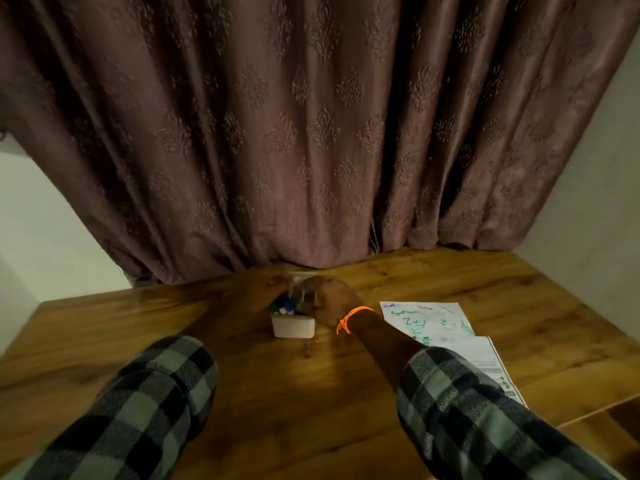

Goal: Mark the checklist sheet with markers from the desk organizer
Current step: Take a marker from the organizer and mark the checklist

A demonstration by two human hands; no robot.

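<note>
A small white desk organizer (293, 326) stands on the wooden table (277, 393), with several markers (284, 305) showing blue and green caps inside it. My left hand (256, 293) rests against the organizer's left side. My right hand (330, 297), with an orange thread at the wrist, curls over its right side and top. Blur and dim light hide what the fingers hold. The checklist sheet (429, 322) lies flat to the right, with green and blue scribbles on it.
A second printed sheet (491, 362) overlaps the checklist's near edge. A heavy brown patterned curtain (311, 133) hangs down to the table's back edge just behind the organizer. Pale walls flank both sides.
</note>
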